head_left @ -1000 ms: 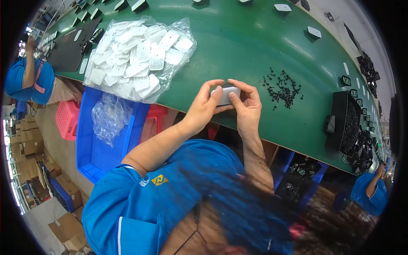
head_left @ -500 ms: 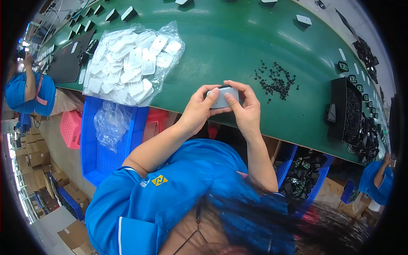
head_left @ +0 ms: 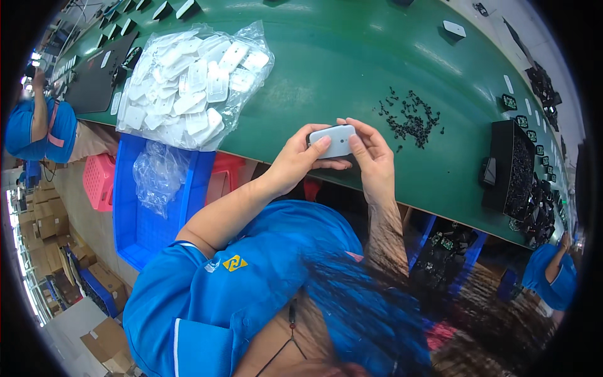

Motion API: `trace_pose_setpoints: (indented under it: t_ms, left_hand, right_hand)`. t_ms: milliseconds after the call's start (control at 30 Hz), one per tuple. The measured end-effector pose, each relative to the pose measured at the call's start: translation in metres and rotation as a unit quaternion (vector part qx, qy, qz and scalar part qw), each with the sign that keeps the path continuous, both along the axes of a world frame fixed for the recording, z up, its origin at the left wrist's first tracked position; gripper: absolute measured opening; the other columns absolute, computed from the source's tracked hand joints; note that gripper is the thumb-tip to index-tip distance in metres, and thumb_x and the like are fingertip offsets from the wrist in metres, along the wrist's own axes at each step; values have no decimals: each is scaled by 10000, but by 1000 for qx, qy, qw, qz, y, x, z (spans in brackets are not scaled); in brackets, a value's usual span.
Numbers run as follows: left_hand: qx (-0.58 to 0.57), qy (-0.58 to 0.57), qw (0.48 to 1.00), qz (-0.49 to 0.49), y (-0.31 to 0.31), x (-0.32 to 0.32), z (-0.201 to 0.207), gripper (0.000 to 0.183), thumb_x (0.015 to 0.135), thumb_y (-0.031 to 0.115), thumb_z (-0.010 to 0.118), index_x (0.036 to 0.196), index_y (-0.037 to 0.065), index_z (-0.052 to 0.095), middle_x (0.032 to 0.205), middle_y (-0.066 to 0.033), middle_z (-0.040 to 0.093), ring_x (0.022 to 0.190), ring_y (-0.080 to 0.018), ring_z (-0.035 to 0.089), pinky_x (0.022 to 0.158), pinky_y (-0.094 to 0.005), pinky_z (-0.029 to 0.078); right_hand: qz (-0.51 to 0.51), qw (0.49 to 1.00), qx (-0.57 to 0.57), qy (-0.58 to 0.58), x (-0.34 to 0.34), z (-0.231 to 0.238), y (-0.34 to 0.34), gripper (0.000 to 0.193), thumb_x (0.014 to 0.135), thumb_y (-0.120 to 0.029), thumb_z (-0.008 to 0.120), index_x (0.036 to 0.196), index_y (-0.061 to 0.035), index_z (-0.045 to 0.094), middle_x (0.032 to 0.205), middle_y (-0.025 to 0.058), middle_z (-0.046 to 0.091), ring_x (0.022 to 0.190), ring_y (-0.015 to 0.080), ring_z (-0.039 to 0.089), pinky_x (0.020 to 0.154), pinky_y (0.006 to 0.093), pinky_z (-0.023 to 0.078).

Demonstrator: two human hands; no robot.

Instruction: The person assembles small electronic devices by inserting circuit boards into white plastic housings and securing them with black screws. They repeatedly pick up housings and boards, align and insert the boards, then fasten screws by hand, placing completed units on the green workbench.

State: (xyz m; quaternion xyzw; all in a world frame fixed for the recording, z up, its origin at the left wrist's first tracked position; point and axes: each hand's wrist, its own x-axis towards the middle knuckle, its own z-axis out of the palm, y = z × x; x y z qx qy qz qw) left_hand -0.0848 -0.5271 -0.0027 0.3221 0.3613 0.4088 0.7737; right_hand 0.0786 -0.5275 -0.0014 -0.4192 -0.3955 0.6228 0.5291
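Note:
Near the table's front edge I hold a small rounded case [head_left: 339, 142] with a pale grey top face and a dark rim. My left hand [head_left: 298, 154] grips its left end, thumb lying on the pale face and fingers curled beneath. My right hand [head_left: 375, 152] closes on the right end, its thumb pressing the same face close to the edge. To the left, a clear plastic bag [head_left: 252, 74] lies spread with many white plastic covers [head_left: 198, 75] on it. Small black pieces [head_left: 411, 119], too tiny to name surely, are scattered right of my hands.
A black box [head_left: 502, 164] of small dark parts stands at the right on the green table [head_left: 314, 75]. Below the left edge sits a blue crate [head_left: 135, 232] holding crumpled plastic. Pink stools [head_left: 98, 182] are nearby. Co-workers in blue [head_left: 41, 129] are at both sides.
The case has shifted slightly right and turned, so more of its pale face shows. My right thumb has slid toward its right edge. The whole view has moved a little.

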Motion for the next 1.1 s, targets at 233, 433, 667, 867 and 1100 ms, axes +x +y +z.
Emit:
trace_pose_setpoints:
  t_ms: [233,433,667,867,1100]
  left_hand:
    - [100,111,989,-13,0,-1,-5,385,961,165,506,1284,-13,394,1174,-169,524,952,-245,636,868,-340,547]
    - [51,68,996,-3,8,-4,1,374,948,138,524,1252,-41,400,1160,-177,514,991,-250,618,815,-320,568]
    - [-27,5,994,-109,24,-23,5,416,967,233,512,1295,7,390,1165,-163,514,1012,-219,605,859,-341,552]
    - [35,-14,986,-163,33,-32,0,507,904,115,606,1297,-40,325,1170,-194,535,1032,-250,615,888,-362,534]
    - [74,205,959,-178,70,-37,19,375,965,308,500,1103,-40,468,773,-169,664,566,-179,655,489,-241,518]
  right_hand:
    - [26,999,38,-18,5,-7,-2,253,851,-1,632,1097,-3,574,1178,125,592,1071,186,569,925,318,464]
    - [-52,986,126,-92,-9,-17,-2,310,839,16,626,1142,-26,575,1192,123,590,1131,212,543,967,339,444]
    - [32,843,348,-409,0,7,4,428,705,-60,718,1121,-31,621,1198,104,604,1139,304,546,952,400,450]
    - [60,836,349,-419,6,8,18,388,718,-55,712,1098,-35,635,1169,118,624,1089,303,579,915,375,473]
    - [44,928,187,-319,0,-6,43,249,873,-185,657,1056,-16,672,1000,118,689,877,174,654,803,299,505]
